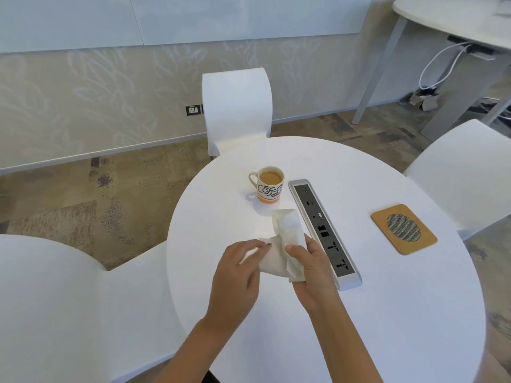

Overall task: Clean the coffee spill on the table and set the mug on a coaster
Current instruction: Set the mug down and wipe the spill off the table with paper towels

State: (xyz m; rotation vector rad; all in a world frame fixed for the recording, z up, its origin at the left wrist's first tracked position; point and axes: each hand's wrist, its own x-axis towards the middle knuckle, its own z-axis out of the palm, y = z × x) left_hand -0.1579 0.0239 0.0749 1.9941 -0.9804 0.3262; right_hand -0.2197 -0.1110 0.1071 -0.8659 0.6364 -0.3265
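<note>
A white mug (267, 186) with black lettering and an orange base, full of milky coffee, stands on the round white table (387, 313) toward its far side. A white paper tissue (284, 244) is held above the table in front of the mug, with both hands gripping it: my left hand (237, 277) pinches its left edge and my right hand (312, 269) holds its right side. A square tan coaster (403, 229) with a grey mesh circle lies on the right side of the table. I cannot make out a spill on the white surface.
A grey socket strip (323, 230) is set in the table between the mug and the coaster, right beside my right hand. White chairs stand at the far side (237, 106), right (464, 172) and near left (55, 299). Another desk (456, 20) with cables stands at the back right.
</note>
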